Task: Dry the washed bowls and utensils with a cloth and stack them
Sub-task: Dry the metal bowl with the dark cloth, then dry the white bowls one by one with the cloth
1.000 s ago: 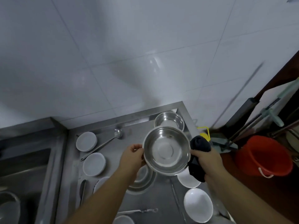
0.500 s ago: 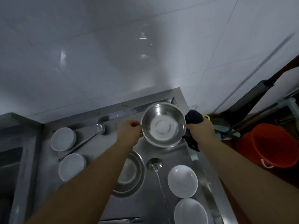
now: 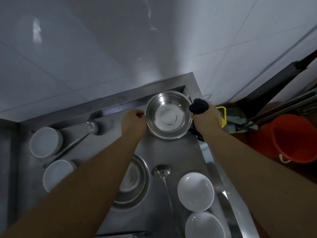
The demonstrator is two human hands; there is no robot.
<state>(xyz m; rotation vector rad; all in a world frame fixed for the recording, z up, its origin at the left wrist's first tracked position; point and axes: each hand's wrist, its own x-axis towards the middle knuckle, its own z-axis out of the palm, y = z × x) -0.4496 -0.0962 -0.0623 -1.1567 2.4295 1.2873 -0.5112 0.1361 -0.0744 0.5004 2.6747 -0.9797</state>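
1. Currently the steel bowl (image 3: 169, 115) sits at the far right corner of the steel counter (image 3: 173, 152); I cannot tell whether it rests there directly or on another bowl beneath it. My judgement: it is thin, rigid sheet metal, light for its width, and will not deform under a firm pinch. It may still be slick if any moisture remains.

2. Grip points: the rolled rim is the only practical hold. I have the left hand (image 3: 133, 123) at the near-left rim, fingers curled, apparently pinching the edge; the fingertips are hidden from me. The right hand (image 3: 206, 120) is at the opposite rim, closed around a bunched dark cloth (image 3: 199, 106), so that side is gripped through fabric, which should resist slipping.

3. Handling caution: I would release only once the bowl sits level, since metal on metal slides and rings readily.

4. Nearby task items: a second steel bowl (image 3: 135, 182) lies nearer me, partly under my left forearm. A ladle (image 3: 162, 170) lies just beside it, handle toward me, and another ladle (image 3: 92, 126) lies at the left. These are stiff and best lifted by the handle.

5. Four white dishes stand on the counter: two at left (image 3: 45, 142), (image 3: 57, 175) and two at right (image 3: 195, 191), (image 3: 204, 226). I judge them ceramic, heavier and breakable; hold across the rim with both hands.

6. Beyond the counter edge: an orange bucket (image 3: 288, 140) stands on the floor.
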